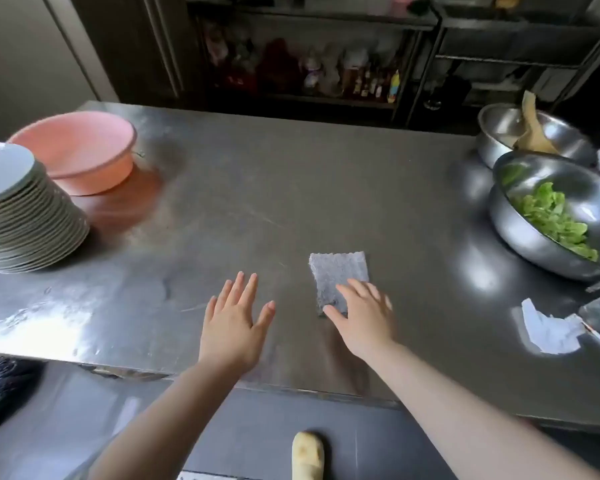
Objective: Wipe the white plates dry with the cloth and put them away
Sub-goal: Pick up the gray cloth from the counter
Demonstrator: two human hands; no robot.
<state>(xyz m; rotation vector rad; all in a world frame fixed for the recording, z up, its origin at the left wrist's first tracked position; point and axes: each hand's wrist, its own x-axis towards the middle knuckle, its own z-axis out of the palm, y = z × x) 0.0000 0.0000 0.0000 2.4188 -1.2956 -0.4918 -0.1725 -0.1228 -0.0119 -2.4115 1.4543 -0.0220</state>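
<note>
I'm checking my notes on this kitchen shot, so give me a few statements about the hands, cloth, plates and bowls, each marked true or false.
1. The right hand rests on the cloth. True.
2. The left hand holds a plate. False: it is open and empty over the table.
3. The plates are stacked at the left. True.
4. The pink bowl holds greens. False: the greens lie in a steel bowl at the right.

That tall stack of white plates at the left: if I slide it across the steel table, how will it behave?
The tall stack of white plates is probably heavy: many plates deep. It leans slightly, so a push near the top may shift upper plates. The shiny steel table looks smooth, so a low push should slide it.
</note>
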